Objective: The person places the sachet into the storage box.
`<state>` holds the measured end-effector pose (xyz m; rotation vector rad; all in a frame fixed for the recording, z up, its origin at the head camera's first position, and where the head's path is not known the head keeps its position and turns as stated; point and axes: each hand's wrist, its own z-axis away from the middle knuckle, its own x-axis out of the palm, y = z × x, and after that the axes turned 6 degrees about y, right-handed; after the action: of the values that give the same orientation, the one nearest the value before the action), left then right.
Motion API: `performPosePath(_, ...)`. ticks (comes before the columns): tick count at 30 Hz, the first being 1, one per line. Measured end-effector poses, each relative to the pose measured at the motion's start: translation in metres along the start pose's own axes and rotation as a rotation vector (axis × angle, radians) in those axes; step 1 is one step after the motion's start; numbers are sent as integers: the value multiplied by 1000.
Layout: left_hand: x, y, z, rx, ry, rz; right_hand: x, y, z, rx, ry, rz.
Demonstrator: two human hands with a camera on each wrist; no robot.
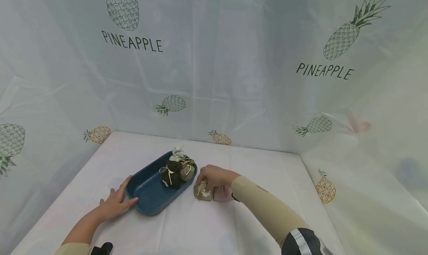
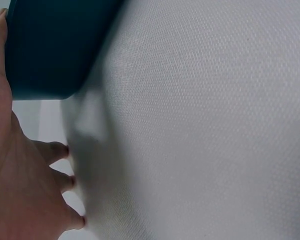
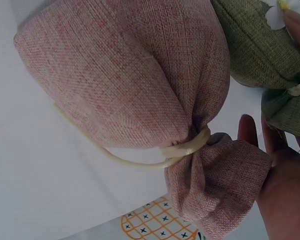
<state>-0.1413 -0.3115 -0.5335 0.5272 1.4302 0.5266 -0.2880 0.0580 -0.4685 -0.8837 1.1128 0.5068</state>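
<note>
My left hand (image 1: 114, 202) rests against the near-left end of a dark blue oblong tray (image 1: 147, 195), fingers spread and thumb on the rim. In the left wrist view, the thumb touches the outer wall of the tray (image 2: 45, 55). To the right of the tray, my right hand (image 1: 215, 175) grips an olive-green drawstring pouch (image 1: 201, 194) with a white flower on it. A pink drawstring pouch (image 1: 223, 193) lies beside the green one, partly under the right wrist. The right wrist view shows the pink pouch (image 3: 125, 75) close up, its neck tied with pale cord.
Inside the tray's right part sit a dark brown pouch (image 1: 172, 174), a tan pouch (image 1: 187, 171) and a whitish pouch (image 1: 177, 154). A white cloth (image 1: 187, 225) covers the table. Curtains printed with pineapples (image 1: 234, 62) hang behind and along the sides.
</note>
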Motion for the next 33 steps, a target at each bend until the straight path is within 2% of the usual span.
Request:
performPosePath(3,0,-1,0,-5,3,-3,1,-2,1,-28,-15,-33)
performPosePath(8,0,-1,-1,-16,-1,-19,1,-8,1,-83,-33,-10)
performPosePath(15,0,-2,-1,-18,-1,-28,3,-10,2,-84,-80,-50)
performPosePath(20,0,0,-1,-20,-5,-26,3,-11,2,-77,-80,-63)
performPosePath(33,1,-2,-2,-20,-4,-24,-34,-36,2,-109,-115,-175)
